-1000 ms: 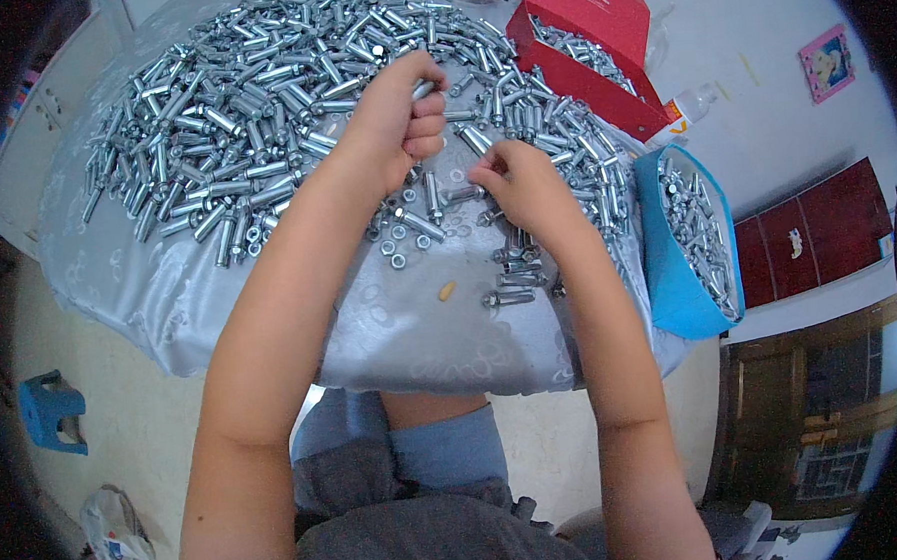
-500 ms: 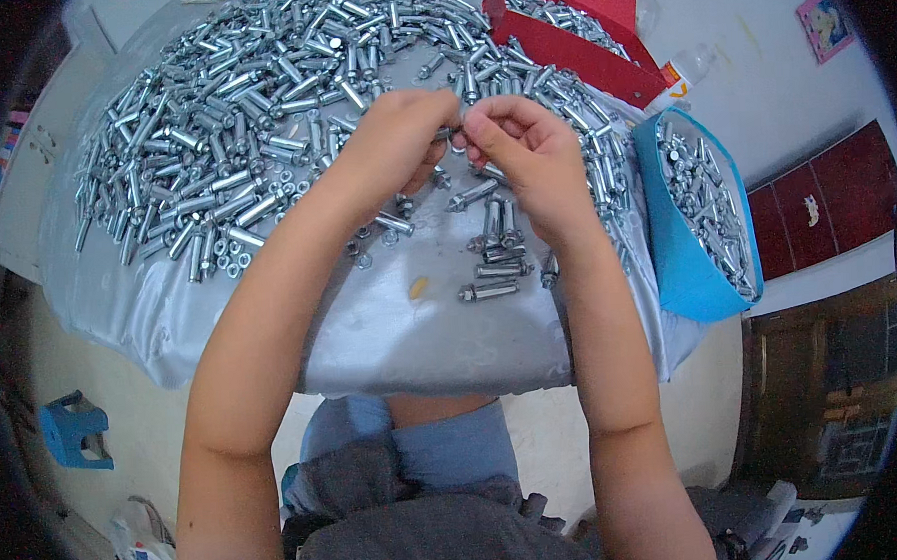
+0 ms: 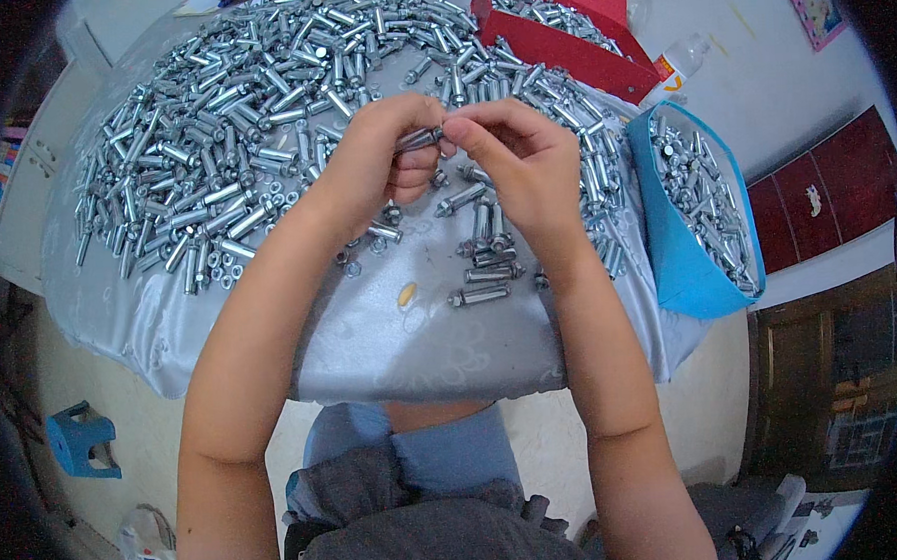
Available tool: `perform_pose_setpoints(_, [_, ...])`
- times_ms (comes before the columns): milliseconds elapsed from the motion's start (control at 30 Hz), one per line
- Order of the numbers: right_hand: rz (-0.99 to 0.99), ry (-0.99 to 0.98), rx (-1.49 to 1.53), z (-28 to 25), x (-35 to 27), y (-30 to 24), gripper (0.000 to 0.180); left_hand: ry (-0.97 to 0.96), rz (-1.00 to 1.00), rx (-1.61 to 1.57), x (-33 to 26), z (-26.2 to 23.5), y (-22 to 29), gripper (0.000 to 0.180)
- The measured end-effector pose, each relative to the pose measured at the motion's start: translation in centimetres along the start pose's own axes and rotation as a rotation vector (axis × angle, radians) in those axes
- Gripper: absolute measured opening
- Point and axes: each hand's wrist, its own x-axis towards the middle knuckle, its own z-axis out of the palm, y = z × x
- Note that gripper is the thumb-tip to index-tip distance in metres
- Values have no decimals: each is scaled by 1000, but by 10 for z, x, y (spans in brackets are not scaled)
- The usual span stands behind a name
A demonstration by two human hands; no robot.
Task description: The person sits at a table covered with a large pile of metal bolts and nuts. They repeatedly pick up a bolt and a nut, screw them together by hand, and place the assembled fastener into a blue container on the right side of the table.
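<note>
My left hand (image 3: 383, 158) is closed round a silver expansion bolt (image 3: 419, 139), whose sleeve shows between thumb and curled fingers. My right hand (image 3: 523, 162) pinches the bolt's right end with thumb and forefinger; the fingertips hide whether a nut or washer sits there. Both hands are above the table, in front of a large heap of expansion bolts (image 3: 212, 140). Loose hex nuts (image 3: 230, 273) lie at the heap's near left edge. Below my right hand, several bolts with nuts on them (image 3: 492, 273) form a small group on the cloth.
A red box (image 3: 568, 40) of bolts stands at the far right, beside a plastic bottle (image 3: 681, 60). Nearer is a blue container (image 3: 673, 260) full of bolts. A shiny grey cloth (image 3: 392, 358) covers the table; a small yellowish piece (image 3: 406, 295) lies on it. A blue stool (image 3: 82, 441) stands on the floor.
My left hand has turned so the bolt's sleeve now shows. Both hands have come slightly nearer and to the left, still together at the bolt. The view has shifted a little.
</note>
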Motion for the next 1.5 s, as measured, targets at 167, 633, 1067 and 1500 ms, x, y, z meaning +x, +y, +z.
perform_pose_setpoints(167, [137,-29,76,3,0,-1,14,38,-64,-61,3,0,-2,23])
perform_pose_setpoints(633, [105,-157,208,8,-4,-18,33,80,157,-120,0,4,18,27])
perform_pose_setpoints(1067, [-41,-31,-792,-15,5,18,19,205,206,-307,12,-15,14,19])
perform_pose_setpoints(1500, [30,-89,-1015,-5,2,28,23,144,85,-231,7,-9,6,18])
